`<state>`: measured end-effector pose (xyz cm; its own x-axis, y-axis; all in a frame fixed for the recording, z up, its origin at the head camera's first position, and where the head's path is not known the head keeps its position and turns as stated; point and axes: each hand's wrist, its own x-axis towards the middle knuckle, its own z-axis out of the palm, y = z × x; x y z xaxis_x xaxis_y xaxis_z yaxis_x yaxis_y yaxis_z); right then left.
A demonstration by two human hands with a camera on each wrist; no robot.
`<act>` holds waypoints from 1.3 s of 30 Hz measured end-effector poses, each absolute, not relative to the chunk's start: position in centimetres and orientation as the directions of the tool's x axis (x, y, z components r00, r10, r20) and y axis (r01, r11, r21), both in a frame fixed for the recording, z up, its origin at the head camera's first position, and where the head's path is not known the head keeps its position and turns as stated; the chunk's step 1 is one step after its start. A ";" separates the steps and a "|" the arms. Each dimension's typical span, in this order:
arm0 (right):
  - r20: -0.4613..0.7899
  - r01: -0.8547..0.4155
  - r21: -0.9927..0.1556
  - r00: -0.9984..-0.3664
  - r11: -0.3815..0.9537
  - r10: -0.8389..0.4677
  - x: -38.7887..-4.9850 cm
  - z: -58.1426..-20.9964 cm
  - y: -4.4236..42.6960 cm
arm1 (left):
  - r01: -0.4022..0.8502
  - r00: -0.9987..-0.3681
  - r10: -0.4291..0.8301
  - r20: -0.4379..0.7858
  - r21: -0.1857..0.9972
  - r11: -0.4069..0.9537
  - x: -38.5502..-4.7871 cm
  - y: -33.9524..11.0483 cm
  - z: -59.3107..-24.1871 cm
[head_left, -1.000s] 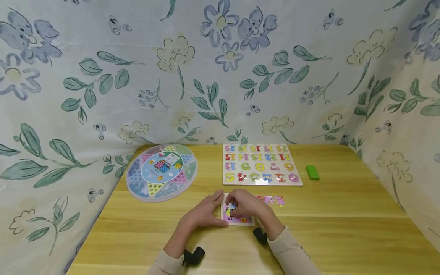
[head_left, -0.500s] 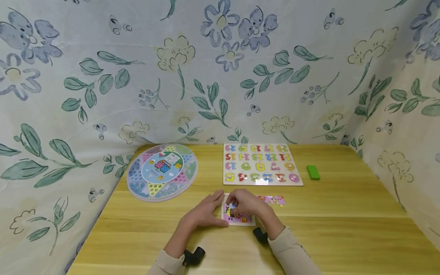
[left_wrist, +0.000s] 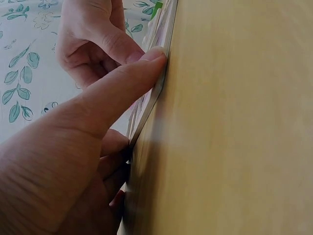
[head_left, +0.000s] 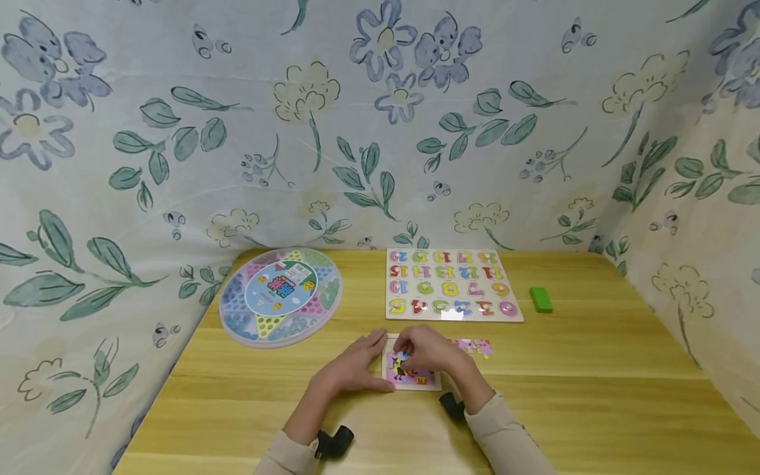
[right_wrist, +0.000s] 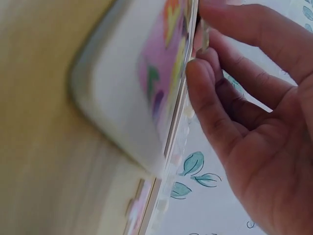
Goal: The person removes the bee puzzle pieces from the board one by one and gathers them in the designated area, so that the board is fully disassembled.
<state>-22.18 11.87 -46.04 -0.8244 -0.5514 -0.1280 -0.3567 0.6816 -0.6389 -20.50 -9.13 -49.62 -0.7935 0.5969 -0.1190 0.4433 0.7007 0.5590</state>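
A small square picture puzzle (head_left: 415, 379) with a pale frame lies on the table, a yellow and black figure on pink showing. Against its left and near edges rest the fingers and thumb of my left hand (head_left: 350, 369), spread around the corner. Over the puzzle's upper part, my right hand (head_left: 427, 349) pinches a small thin piece (right_wrist: 205, 39), seen edge-on in the right wrist view. The left wrist view has my left thumb on the frame's edge (left_wrist: 155, 95). Loose pink pieces (head_left: 475, 346) lie just right of the puzzle, partly behind my right hand.
Behind the puzzle lies a white number board (head_left: 454, 317). At the left back is a round board with coloured star points (head_left: 267, 326). A green block (head_left: 541, 299) sits right of the number board. Floral cloth (head_left: 356, 132) hangs behind the wooden table.
My right hand has shifted very slightly over the puzzle, its fingers still bent together. My left hand stays in place at the frame.
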 end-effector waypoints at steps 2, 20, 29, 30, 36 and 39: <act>-0.135 -0.340 -0.649 -0.829 0.681 -0.543 -22.2 -46.0 12.1 | 0.446 -0.791 0.601 -0.116 0.562 0.696 -20.5 -9.1 -49.7; -0.175 -0.235 -0.619 -0.889 0.750 -0.423 -21.6 -45.7 15.7 | 0.407 -0.804 0.578 -0.142 0.577 0.708 -20.5 -9.2 -49.8; -0.158 -0.232 -0.608 -0.902 0.759 -0.402 -21.1 -45.6 18.1 | 0.404 -0.799 0.582 -0.152 0.582 0.706 -20.4 -9.1 -49.5; -0.163 -0.225 -0.608 -0.903 0.761 -0.397 -21.0 -45.5 18.3 | 0.404 -0.798 0.583 -0.151 0.585 0.704 -20.4 -9.1 -49.5; -0.201 -0.188 -0.600 -0.905 0.777 -0.374 -20.7 -45.5 19.5 | 0.388 -0.799 0.581 -0.154 0.605 0.695 -20.3 -9.1 -49.4; -0.201 -0.199 -0.580 -0.905 0.790 -0.375 -20.7 -45.7 20.0 | 0.389 -0.799 0.582 -0.152 0.607 0.693 -20.4 -9.1 -49.5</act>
<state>-20.65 20.01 -45.66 -0.9051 -0.3748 -0.2007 -0.1985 0.7900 -0.5801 -20.40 -9.13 -49.51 -0.7991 0.5816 -0.1521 0.3891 0.6932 0.6067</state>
